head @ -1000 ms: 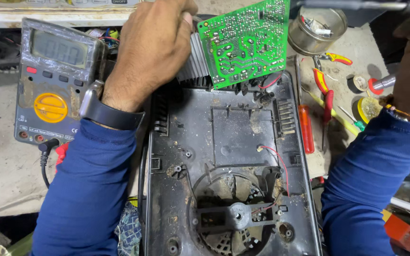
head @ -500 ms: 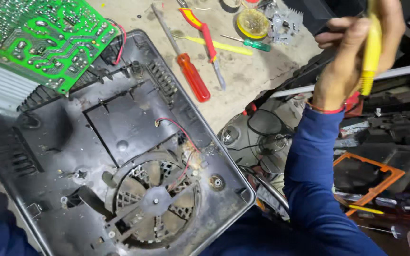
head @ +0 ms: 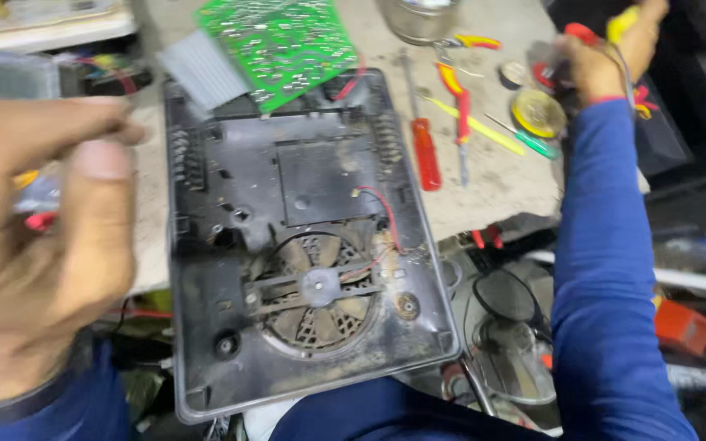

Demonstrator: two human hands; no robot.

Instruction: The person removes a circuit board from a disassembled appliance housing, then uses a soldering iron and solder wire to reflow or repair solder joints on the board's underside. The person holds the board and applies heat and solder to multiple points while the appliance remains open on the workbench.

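Swung back into view, the left hand (head: 38, 245) now hovers blurred at near left, fingers loosely curled, seemingly empty. Beyond lies the open black casing (head: 296, 245) on the table (head: 500, 188). Far right, the right hand (head: 606, 57) grips yellow and red-tipped probes (head: 618, 24).

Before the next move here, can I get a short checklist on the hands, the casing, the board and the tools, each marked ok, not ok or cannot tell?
1. Left hand empty: cannot tell; it is blurred, close to the camera, fingers curled.
2. Right hand has a grip: ok; it holds a yellow-handled tool at the bench's far right.
3. Casing lies flat and open: ok; its fan is exposed.
4. Green board out of the casing: ok; it lies tipped over the far edge, red wire attached.
5. Red screwdriver within reach: ok; it lies beside the casing.
6. Hands off the casing: ok; neither touches it.
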